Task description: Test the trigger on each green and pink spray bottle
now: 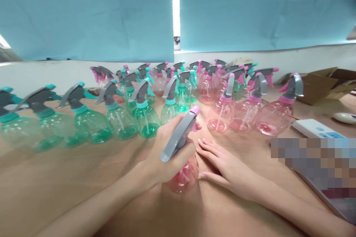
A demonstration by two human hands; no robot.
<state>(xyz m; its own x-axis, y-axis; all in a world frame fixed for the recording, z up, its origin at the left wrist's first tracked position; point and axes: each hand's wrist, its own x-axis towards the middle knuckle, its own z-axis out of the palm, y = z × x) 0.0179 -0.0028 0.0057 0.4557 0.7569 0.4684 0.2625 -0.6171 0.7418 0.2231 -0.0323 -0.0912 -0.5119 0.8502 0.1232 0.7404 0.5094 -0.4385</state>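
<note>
My left hand (167, 152) is wrapped round the neck of a pink spray bottle (183, 177) that stands on the wooden table (69, 185). Its grey trigger head (179, 135) with a pink nozzle sticks up above my fingers. My right hand (222, 163) lies just right of the bottle, fingers stretched out and flat on the table, thumb near the bottle's side, holding nothing.
Several green spray bottles (144, 118) stand in a row at left and several pink ones (250, 114) at right, more behind. A cardboard box (319, 85), a white device (317, 129) and a white mouse-like object (345, 117) lie at right. Blue sheets hang behind.
</note>
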